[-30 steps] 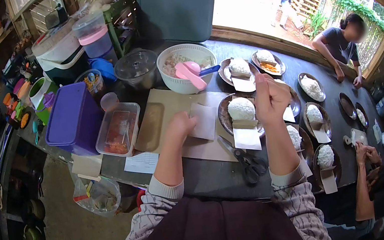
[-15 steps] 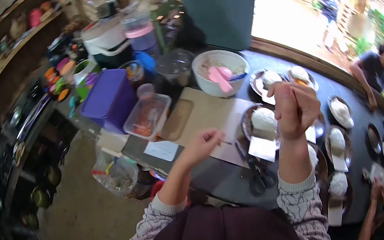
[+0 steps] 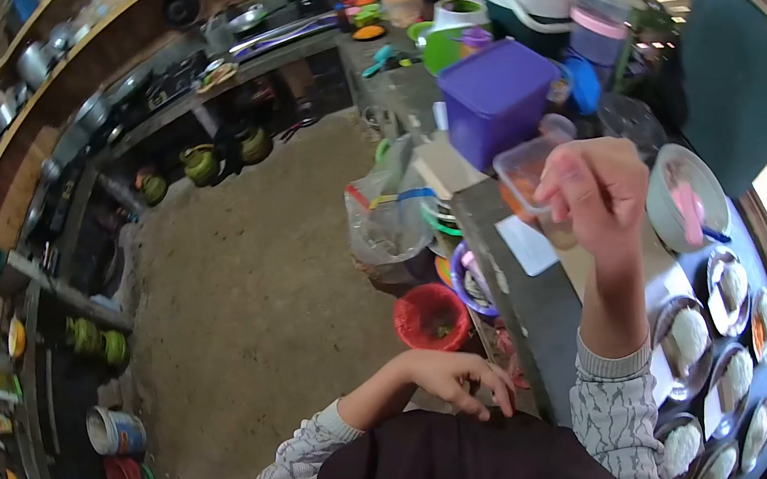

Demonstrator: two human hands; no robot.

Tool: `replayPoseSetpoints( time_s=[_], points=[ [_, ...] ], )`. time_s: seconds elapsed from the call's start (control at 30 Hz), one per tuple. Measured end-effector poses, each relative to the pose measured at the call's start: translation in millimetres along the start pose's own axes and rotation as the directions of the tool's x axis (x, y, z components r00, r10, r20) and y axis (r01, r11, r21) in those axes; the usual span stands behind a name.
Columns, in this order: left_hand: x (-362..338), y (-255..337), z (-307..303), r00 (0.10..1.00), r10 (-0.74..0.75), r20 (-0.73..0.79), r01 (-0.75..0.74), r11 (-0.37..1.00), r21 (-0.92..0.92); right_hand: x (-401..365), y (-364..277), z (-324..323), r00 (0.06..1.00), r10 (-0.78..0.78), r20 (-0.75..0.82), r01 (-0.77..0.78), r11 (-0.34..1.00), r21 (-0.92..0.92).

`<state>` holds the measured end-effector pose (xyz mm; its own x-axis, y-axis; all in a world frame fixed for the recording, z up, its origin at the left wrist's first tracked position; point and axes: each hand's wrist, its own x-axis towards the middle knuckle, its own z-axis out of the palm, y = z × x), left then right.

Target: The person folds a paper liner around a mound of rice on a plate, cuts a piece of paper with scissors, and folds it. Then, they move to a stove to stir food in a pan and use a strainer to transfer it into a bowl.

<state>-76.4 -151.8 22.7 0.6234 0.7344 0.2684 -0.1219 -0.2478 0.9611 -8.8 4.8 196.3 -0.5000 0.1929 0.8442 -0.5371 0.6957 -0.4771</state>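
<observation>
My right hand (image 3: 596, 196) is raised over the table, its fingers pinched together in front of the clear plastic container (image 3: 523, 165) of orange food. Whatever that hand holds, if anything, is too small to name. Low against the dark cloth on my front is my left hand (image 3: 456, 380), fingers apart and bent, holding nothing. A white paper (image 3: 526, 244) lies on the table near my right hand. The white bowl (image 3: 663, 213) with a pink scoop (image 3: 690, 214) stands to the right. Plates of white food (image 3: 690, 336) sit at the lower right.
A purple box (image 3: 500, 98) stands at the table's far part. Beside the table are a red bucket (image 3: 430, 319) and a plastic bag (image 3: 388, 223) on the floor side. Shelves with pots (image 3: 35, 66) and a counter with a stove line the far walls.
The view has swung left toward the floor and kitchen counter. My left hand has drawn back from over the table to my front. My right hand stays raised, now near the clear container.
</observation>
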Motion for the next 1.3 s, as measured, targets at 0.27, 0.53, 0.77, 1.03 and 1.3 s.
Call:
replayPoseSetpoints(
  time_s=[0.27,0.53,0.77,1.03,1.3],
  points=[
    [-128.4,20.2,-9.7,0.992,-0.053,-0.115,0.053,0.999,-0.004,52.7,31.3,178.0,0.958,-0.286,0.0,0.256,0.856,0.45],
    [-308.3,82.1,-54.0,0.852,-0.247,-0.462,0.226,0.969,-0.101,42.2,60.0,365.6,0.901,-0.389,0.19,0.197,0.76,0.619],
    [-408.2,94.1,-118.8,0.505,-0.217,-0.835,0.24,0.965,-0.106,19.0,130.4,412.9,0.757,-0.224,0.614,-0.12,0.876,0.467],
    [-467.3,82.3,-261.5,0.25,-0.192,-0.949,0.246,0.961,-0.13,36.8,250.6,446.0,0.801,0.277,0.53,-0.512,0.776,0.368],
    [-472.7,73.4,-429.8,0.16,-0.052,-0.986,0.099,0.994,-0.036,125.8,369.7,475.5,0.763,0.406,0.503,-0.61,0.709,0.354]
  ],
)
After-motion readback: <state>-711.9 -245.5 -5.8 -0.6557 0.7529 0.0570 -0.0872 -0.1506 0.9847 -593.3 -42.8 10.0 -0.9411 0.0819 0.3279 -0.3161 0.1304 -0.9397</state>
